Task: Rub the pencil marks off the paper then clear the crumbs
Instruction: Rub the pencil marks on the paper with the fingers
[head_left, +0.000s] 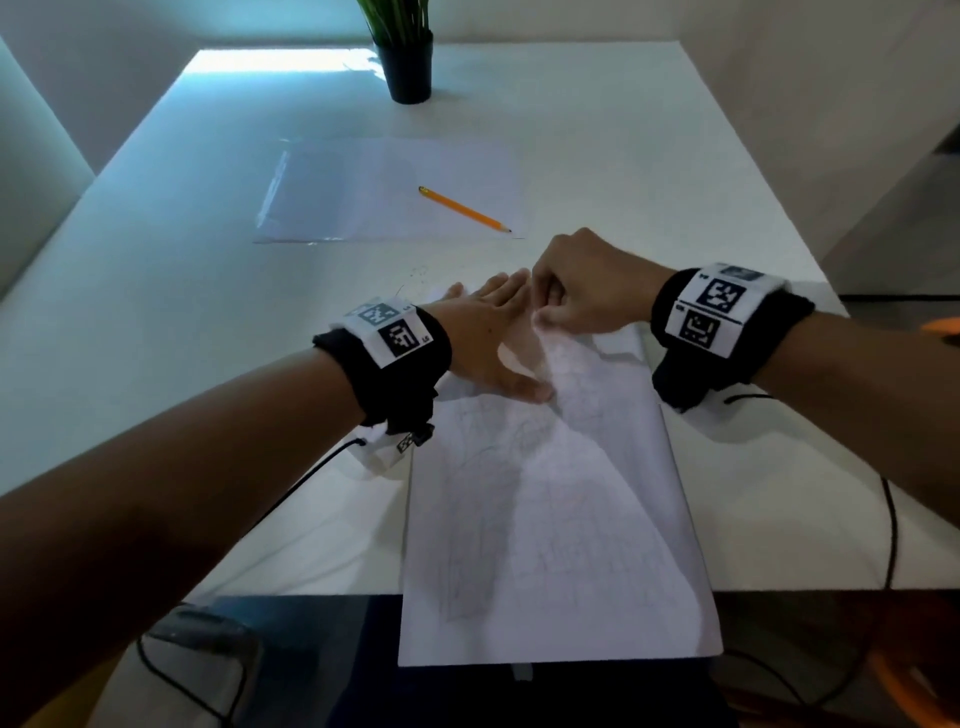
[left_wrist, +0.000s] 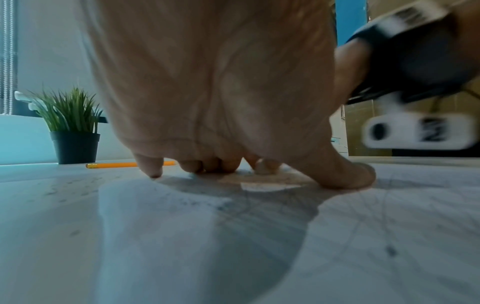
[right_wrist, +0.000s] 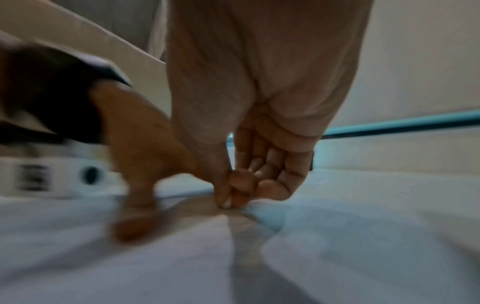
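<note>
Erasing at the far end of the sheet — left hand pinning, right hand rubbing.

Head view: paper (head_left: 561, 519) is lying lengthwise on the white table (head_left: 156, 322), near end overhanging the table edge; thin and floppy, likely to buckle unless pinned close to the stroke. Left hand (head_left: 488, 338) is pressing flat, fingers straight. Right hand (head_left: 582, 291) is curling its fingers, pinching something hidden — probably an eraser. Pencil (head_left: 464, 209) is lying well apart; open table on both sides.
Left wrist view: fingertips (left_wrist: 153, 168) are touching the sheet; crumbs (left_wrist: 67, 191) are scattering beside them.
Right wrist view: blurred; the pinch is meeting the paper.
</note>
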